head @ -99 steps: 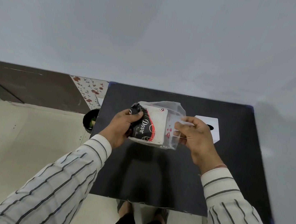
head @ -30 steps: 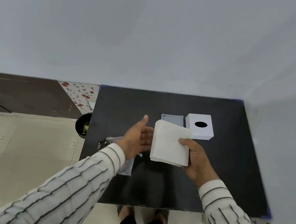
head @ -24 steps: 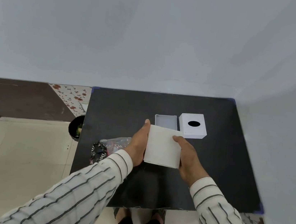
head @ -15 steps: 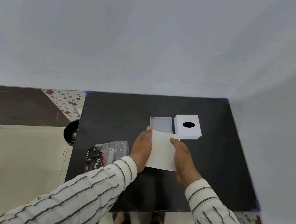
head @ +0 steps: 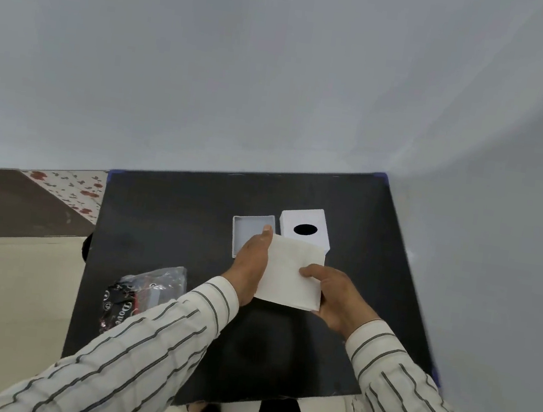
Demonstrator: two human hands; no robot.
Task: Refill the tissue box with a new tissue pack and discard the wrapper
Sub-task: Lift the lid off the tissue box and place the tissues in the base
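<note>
A white stack of tissues (head: 291, 270) is held above the black table (head: 170, 227) between both hands. My left hand (head: 252, 265) presses flat against its left edge, and my right hand (head: 337, 296) grips its right side with the thumb on top. Just beyond the stack lies the open white box base (head: 248, 228), partly hidden by my left hand. To its right stands the white box lid (head: 304, 232) with a black oval hole. The empty clear and black wrapper (head: 139, 295) lies on the table at the left, beside my left sleeve.
A dark round bin (head: 87, 245) sits on the floor at the table's left edge, mostly hidden. A grey wall runs along the table's far and right sides. Beige floor and a patterned strip lie to the left.
The tissue stack came out of the wrapper, which now lies at the left of the table. Both hands have closed on the stack and carried it forward toward the open box base.
</note>
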